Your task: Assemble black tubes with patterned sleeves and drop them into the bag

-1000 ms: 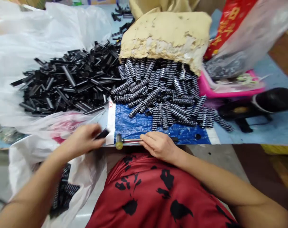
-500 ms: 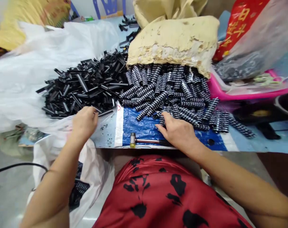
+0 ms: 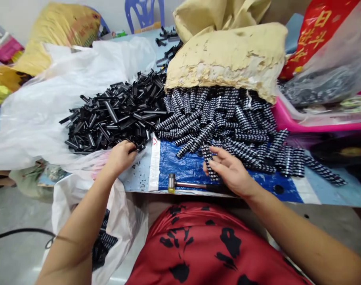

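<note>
My left hand [image 3: 121,157] reaches to the near edge of a heap of plain black clips [image 3: 115,114] and closes its fingers on one black clip [image 3: 138,148] there. My right hand [image 3: 229,170] holds a black strip studded with white dots [image 3: 209,161], picked from the heap of dotted strips [image 3: 228,122] that spills onto a blue sheet [image 3: 183,166]. A small hammer [image 3: 184,185] lies on the table edge just below and left of my right hand.
A torn beige sack [image 3: 228,55] lies over the dotted strips. White plastic sheeting [image 3: 49,99] lies under the black clips. A white bag [image 3: 109,221] with finished pieces hangs at the table's front left. A pink tray [image 3: 317,122] stands at right.
My left hand moved forward from the table edge to the black clip heap and gripped a piece. My right hand left the hammer, reached the dotted strips and lifted one.
</note>
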